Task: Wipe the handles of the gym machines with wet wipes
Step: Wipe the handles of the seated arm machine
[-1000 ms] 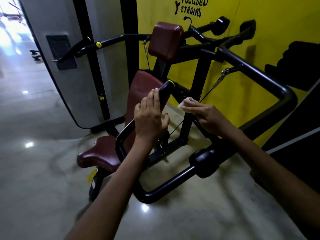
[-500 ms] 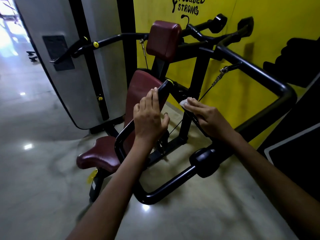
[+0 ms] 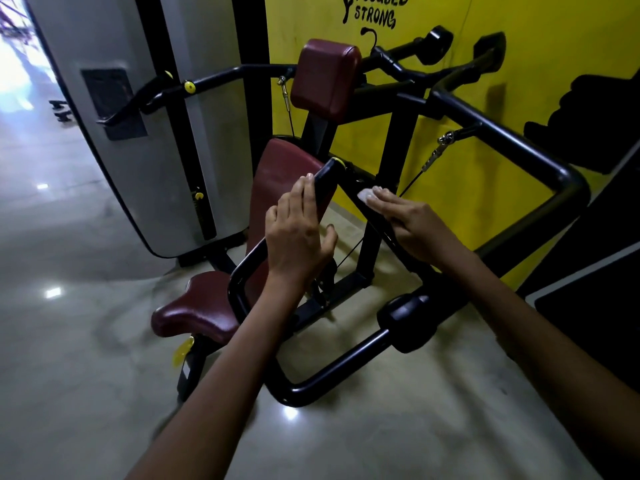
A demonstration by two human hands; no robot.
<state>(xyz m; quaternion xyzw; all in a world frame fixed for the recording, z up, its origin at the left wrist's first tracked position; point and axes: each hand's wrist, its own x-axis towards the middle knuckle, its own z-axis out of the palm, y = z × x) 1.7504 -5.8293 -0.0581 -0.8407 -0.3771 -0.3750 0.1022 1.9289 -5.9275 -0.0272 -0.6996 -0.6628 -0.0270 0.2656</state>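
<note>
Fingers [image 3: 300,199] of the left hand [image 3: 298,237] lie straight against the black padded machine handle [image 3: 323,188], thumb spread, before the maroon vinyl seat [image 3: 197,311]. Right hand [image 3: 412,223] presses a white wet wipe [image 3: 365,195] flat onto the black steel bar [image 3: 377,220]. Yellow wall [image 3: 502,15] reads "STRONG". Both hands have barely shifted since earlier.

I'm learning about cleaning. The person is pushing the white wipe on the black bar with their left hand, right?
Not quite. The head view shows the right hand pressing the white wipe on the black bar. The left hand rests on the handle.
</note>
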